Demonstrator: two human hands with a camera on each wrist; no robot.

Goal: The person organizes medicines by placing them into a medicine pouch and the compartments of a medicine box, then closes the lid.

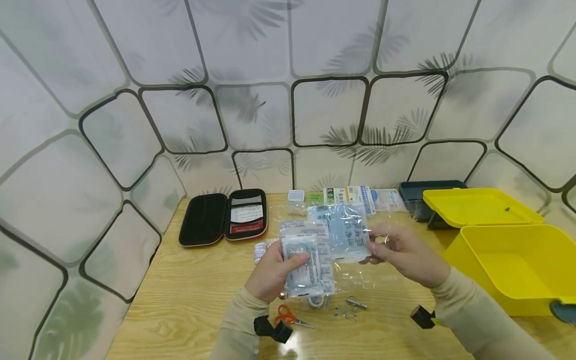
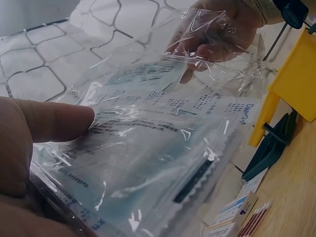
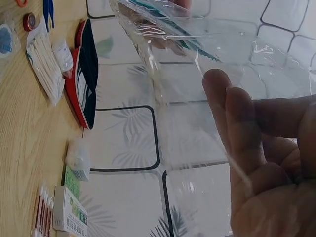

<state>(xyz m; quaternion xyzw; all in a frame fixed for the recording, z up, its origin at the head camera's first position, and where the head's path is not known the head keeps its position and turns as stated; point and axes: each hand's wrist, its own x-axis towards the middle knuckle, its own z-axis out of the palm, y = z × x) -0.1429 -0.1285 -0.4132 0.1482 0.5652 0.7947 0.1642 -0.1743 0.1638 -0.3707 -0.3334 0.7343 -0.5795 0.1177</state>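
Observation:
Above the table, my left hand (image 1: 272, 272) grips a stack of printed sterile packets (image 1: 306, 260) in clear plastic, its thumb across the front. In the left wrist view the same packets (image 2: 133, 148) look white and pale blue, with a serrated edge. My right hand (image 1: 405, 252) pinches the edge of a clear plastic bag (image 3: 197, 128) between thumb and fingers. Beside the stack, a pale blue packet (image 1: 348, 232) shows behind shiny film close to the right fingertips. Whether it lies inside the bag I cannot tell.
Orange-handled scissors (image 1: 288, 316), tweezers (image 1: 356, 303) and small safety pins (image 1: 345, 312) lie on the near tabletop. An open black case (image 1: 204, 220) stands back left, boxes (image 1: 346, 195) stand along the wall, and an open yellow box (image 1: 508, 270) is at right.

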